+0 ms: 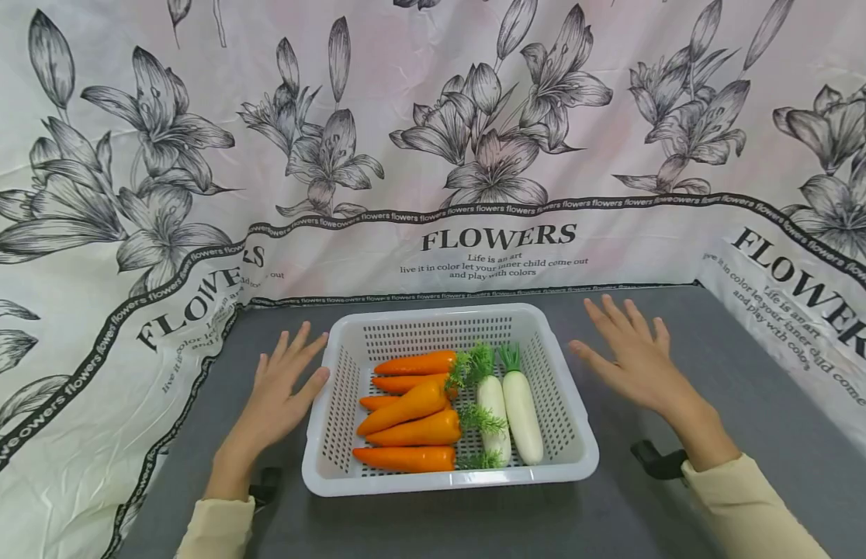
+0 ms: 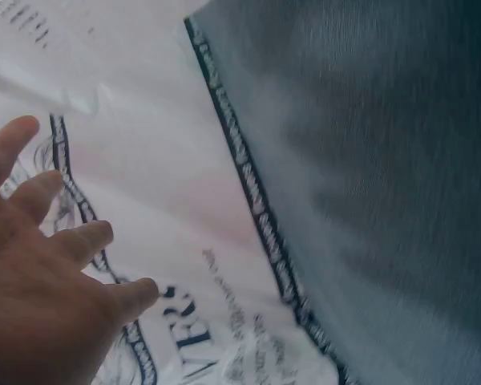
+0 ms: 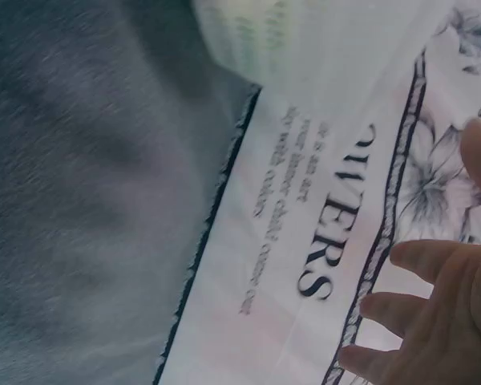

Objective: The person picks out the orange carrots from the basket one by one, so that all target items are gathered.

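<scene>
A white perforated plastic basket [image 1: 447,480] sits in the middle of the grey table. Several orange carrots [image 1: 408,460] with green tops lie in its left and middle part, tips toward the left. Two white radishes [image 1: 522,418] with green leaves lie side by side at the right, leaves toward the back. My left hand [image 1: 278,396] is spread beside the basket's left rim, holding nothing. On the other side, my right hand [image 1: 635,361] is spread a little off the right rim, also holding nothing. Both wrist views show the fingers apart.
The grey table [image 1: 405,528] is bordered at the back and both sides by a white fabric [image 1: 335,264] printed with lilies and the word FLOWERS. A dark strap [image 1: 658,460] is at the right wrist, and another dark piece [image 1: 265,487] at the left wrist.
</scene>
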The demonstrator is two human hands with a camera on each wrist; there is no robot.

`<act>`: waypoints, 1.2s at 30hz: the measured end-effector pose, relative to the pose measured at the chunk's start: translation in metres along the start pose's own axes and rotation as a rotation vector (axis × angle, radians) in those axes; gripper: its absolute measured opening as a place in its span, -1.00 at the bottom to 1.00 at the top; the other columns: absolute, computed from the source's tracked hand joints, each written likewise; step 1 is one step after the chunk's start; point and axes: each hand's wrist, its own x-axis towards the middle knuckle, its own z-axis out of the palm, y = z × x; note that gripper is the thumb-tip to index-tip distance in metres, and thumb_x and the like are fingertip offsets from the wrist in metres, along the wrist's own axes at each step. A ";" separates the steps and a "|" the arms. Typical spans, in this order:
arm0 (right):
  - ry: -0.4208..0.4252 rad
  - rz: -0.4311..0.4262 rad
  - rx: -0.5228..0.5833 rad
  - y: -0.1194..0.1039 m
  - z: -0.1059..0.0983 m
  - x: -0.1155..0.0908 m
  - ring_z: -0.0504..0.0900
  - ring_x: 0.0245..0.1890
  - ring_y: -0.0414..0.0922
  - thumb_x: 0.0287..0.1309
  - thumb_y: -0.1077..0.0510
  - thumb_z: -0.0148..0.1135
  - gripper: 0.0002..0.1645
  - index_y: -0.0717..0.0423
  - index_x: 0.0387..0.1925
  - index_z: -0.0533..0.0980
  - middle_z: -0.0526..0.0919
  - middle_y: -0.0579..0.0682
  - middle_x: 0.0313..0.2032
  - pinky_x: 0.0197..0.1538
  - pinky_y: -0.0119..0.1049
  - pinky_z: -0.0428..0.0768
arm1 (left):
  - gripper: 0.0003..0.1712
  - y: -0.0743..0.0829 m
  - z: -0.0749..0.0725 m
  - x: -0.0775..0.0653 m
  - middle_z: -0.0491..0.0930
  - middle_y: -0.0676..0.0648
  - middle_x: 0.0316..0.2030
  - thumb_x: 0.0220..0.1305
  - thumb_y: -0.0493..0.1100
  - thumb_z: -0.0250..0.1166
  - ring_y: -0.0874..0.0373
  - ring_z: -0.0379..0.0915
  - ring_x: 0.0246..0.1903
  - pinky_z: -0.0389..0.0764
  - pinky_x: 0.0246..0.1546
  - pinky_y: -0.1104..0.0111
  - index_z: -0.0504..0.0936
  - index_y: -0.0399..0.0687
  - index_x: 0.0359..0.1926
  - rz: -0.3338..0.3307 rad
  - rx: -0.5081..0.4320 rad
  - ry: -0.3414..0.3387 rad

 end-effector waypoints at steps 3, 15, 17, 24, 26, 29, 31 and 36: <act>-0.033 -0.038 0.007 -0.009 -0.004 0.002 -0.35 0.60 0.38 0.42 -0.34 0.02 0.00 -0.02 0.64 -0.07 -0.16 0.28 0.62 0.40 0.55 -0.47 | -0.38 0.001 0.004 0.003 -0.04 -0.13 0.63 0.51 0.11 0.10 -0.33 -0.36 0.61 -0.40 0.43 -0.47 0.35 0.11 0.50 0.031 -0.077 0.014; -0.083 -0.218 -0.007 -0.049 -0.011 0.020 -0.08 0.59 0.33 0.39 -0.25 0.16 -0.09 0.00 0.59 0.13 0.08 0.22 0.59 0.44 0.48 -0.20 | -0.53 -0.010 0.021 0.013 0.15 -0.13 0.58 0.48 -0.04 0.18 -0.29 -0.28 0.62 -0.31 0.44 -0.47 0.56 0.03 0.34 0.081 -0.224 0.027; -0.086 -0.247 -0.014 -0.056 -0.010 0.023 -0.03 0.58 0.31 0.39 -0.23 0.18 -0.12 0.02 0.57 0.17 0.12 0.21 0.58 0.45 0.45 -0.14 | -0.54 -0.010 0.021 0.014 0.14 -0.11 0.58 0.47 -0.05 0.19 -0.28 -0.29 0.62 -0.27 0.42 -0.49 0.56 0.03 0.33 0.079 -0.237 0.029; -0.111 -0.356 -0.033 -0.079 -0.004 0.035 0.13 0.53 0.27 0.36 -0.19 0.23 -0.17 0.02 0.52 0.27 0.24 0.19 0.53 0.43 0.43 0.01 | -0.54 -0.012 0.022 0.014 0.13 -0.08 0.59 0.45 -0.06 0.23 -0.26 -0.25 0.62 -0.17 0.38 -0.53 0.58 0.06 0.32 0.086 -0.243 0.023; -0.121 -0.388 -0.036 -0.086 -0.002 0.039 0.17 0.51 0.26 0.36 -0.18 0.24 -0.20 0.01 0.50 0.30 0.28 0.18 0.52 0.41 0.42 0.08 | -0.54 -0.012 0.021 0.014 0.15 -0.07 0.59 0.44 -0.05 0.23 -0.27 -0.22 0.61 -0.17 0.39 -0.52 0.59 0.07 0.31 0.084 -0.239 0.022; -0.142 -0.432 -0.034 -0.097 0.001 0.044 0.23 0.49 0.24 0.35 -0.17 0.26 -0.23 -0.01 0.48 0.34 0.33 0.15 0.50 0.38 0.40 0.17 | -0.54 -0.013 0.021 0.014 0.17 -0.06 0.58 0.43 -0.04 0.24 -0.28 -0.19 0.61 -0.19 0.42 -0.49 0.59 0.09 0.31 0.079 -0.227 0.018; -0.161 -0.456 -0.036 -0.104 0.004 0.046 0.26 0.47 0.23 0.34 -0.18 0.27 -0.24 -0.04 0.47 0.36 0.37 0.14 0.48 0.37 0.38 0.22 | -0.54 -0.013 0.021 0.015 0.18 -0.06 0.58 0.42 -0.04 0.24 -0.30 -0.16 0.60 -0.21 0.44 -0.46 0.59 0.11 0.31 0.075 -0.218 0.015; -0.201 -0.510 -0.028 -0.121 0.015 0.051 0.30 0.44 0.16 0.30 -0.21 0.29 -0.29 -0.10 0.41 0.44 0.46 0.06 0.42 0.35 0.35 0.26 | -0.53 -0.012 0.020 0.015 0.17 -0.06 0.58 0.43 -0.02 0.24 -0.31 -0.11 0.59 -0.19 0.45 -0.45 0.58 0.12 0.32 0.070 -0.201 0.004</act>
